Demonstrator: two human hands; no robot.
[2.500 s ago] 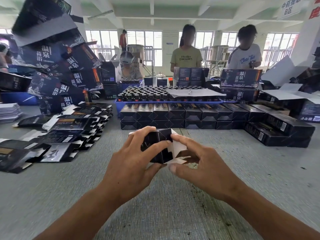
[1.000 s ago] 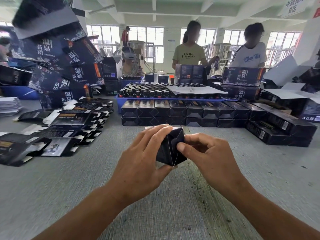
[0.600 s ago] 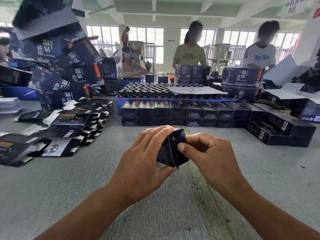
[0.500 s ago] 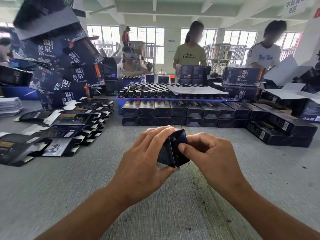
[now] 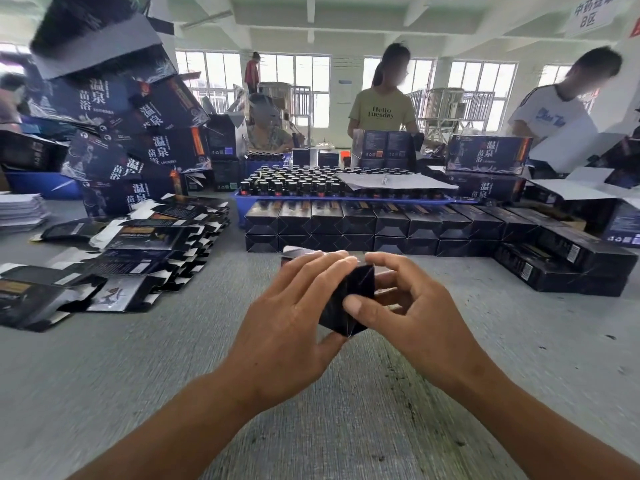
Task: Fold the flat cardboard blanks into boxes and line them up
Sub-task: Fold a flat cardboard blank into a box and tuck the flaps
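- Left hand (image 5: pixel 294 317) and right hand (image 5: pixel 412 317) both gripped one dark box (image 5: pixel 349 306), held above the counter (image 5: pixel 104 375).
- Folded boxes (image 5: pixel 374 226) stood in a row behind.

A packing floor in a factory or workshop: a long grey table (image 5: pixel 104 375) bears rows of folded boxes (image 5: pixel 374 225) toward its far edge, flat blanks (image 5: pixel 149 233) at its left edge, and a blue tray of bottles (image 5: pixel 311 185); workers (image 5: pixel 382 109) stand beyond, beneath a hanging zone sign (image 5: pixel 594 12).
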